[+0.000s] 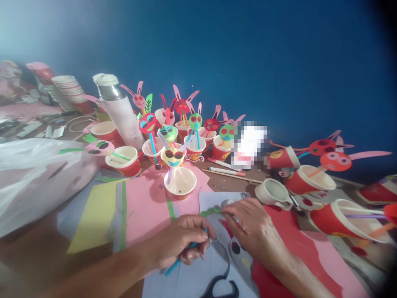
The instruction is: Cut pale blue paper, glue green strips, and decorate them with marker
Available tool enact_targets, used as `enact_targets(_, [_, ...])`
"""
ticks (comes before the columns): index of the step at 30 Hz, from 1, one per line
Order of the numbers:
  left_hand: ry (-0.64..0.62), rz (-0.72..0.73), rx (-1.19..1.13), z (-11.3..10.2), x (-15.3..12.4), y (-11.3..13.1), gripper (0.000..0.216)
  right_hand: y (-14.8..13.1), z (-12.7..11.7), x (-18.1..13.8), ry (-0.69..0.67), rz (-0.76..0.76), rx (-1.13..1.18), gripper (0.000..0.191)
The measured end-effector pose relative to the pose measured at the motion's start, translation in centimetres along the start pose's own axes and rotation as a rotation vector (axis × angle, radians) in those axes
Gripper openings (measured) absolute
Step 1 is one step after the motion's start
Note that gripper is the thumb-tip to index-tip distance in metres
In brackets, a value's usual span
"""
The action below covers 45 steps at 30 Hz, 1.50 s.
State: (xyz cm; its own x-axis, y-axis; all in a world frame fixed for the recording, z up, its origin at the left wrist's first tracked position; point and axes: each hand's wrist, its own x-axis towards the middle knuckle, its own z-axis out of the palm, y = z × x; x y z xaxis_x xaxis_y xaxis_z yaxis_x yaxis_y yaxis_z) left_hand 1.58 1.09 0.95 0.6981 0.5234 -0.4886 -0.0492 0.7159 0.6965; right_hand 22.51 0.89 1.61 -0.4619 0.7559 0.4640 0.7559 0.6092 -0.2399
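Low in the middle, my left hand (186, 240) is closed around a thin blue stick (173, 268) that pokes out below the fingers. To its right my right hand (251, 223) pinches the end of a narrow green paper strip (211, 212), which reaches across toward the left hand. Under both hands lies white paper (173, 285). Black-handled scissors (221, 286) rest on it, close below the hands. Beside the right fingers is a grey paper cutout (240, 250) with a dark round spot, partly covered by the hand.
Several paper cups with paper-faced figures stand ahead, the nearest being a yellow-faced cup (180, 184). Pink paper (142, 194) lies left, red paper (279, 265) right. A white mug (273, 194), pens (226, 171), a flask (118, 111) and a plastic bag (40, 178) are around.
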Motion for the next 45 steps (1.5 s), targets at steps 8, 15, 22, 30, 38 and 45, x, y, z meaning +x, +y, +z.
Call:
enact_targets(8, [0.027,0.004,-0.069,-0.1,0.1,0.0,0.045,-1.9,-1.2,-0.3,0.000,-0.166,-0.044,0.019])
enact_targets(15, [0.093,-0.112,-0.016,0.2,0.3,0.4,0.049,-2.1,-1.4,-0.5,-0.009,-0.229,-0.104,0.022])
enact_targets(22, [0.145,0.050,0.235,0.0,-0.2,0.5,0.030,-1.4,-1.2,-0.6,0.019,-0.172,0.007,0.023])
enact_targets(30, [0.370,0.310,0.982,0.2,-0.3,0.2,0.029,4.2,-4.1,-0.2,0.058,0.228,0.011,0.016])
enact_targets(38, [0.444,0.359,1.026,-0.6,0.3,-0.7,0.032,4.3,-4.9,-0.6,-0.041,0.313,0.039,0.015])
enact_targets(45, [0.369,0.284,1.198,0.0,-1.5,1.0,0.032,3.6,-3.6,-0.7,-0.129,0.318,0.046,0.015])
